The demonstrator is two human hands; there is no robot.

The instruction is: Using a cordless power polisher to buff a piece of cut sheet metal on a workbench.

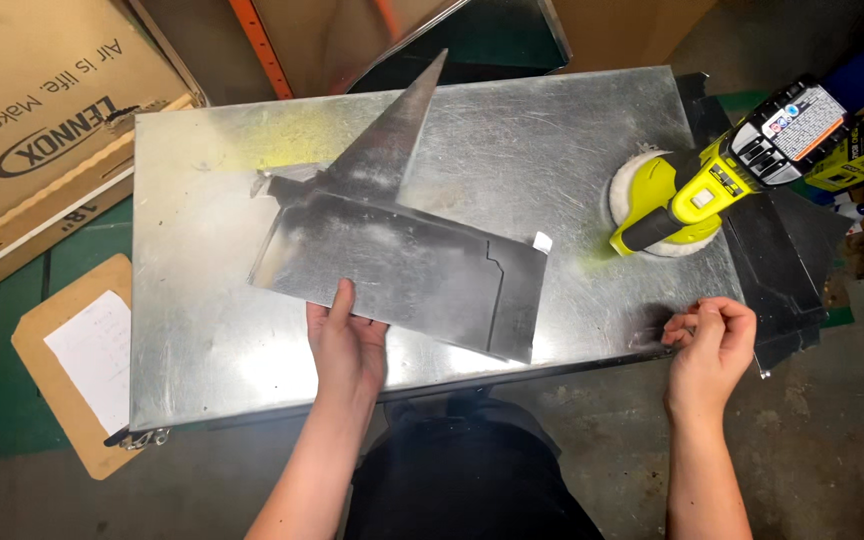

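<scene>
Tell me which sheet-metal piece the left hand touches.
The flat notched sheet under the left hand; the pointed triangular piece stands up behind it, untouched.

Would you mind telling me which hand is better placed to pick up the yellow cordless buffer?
Probably the right hand: it rests at the metal table's near edge, closest to the buffer. The left hand is farther off, pressing on the cut sheet-metal piece.

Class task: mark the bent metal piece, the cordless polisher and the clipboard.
bent metal piece (402, 270), head view, its flat dark face
cordless polisher (697, 195), head view, its yellow body
clipboard (47, 345), head view, its bare brown board
</scene>
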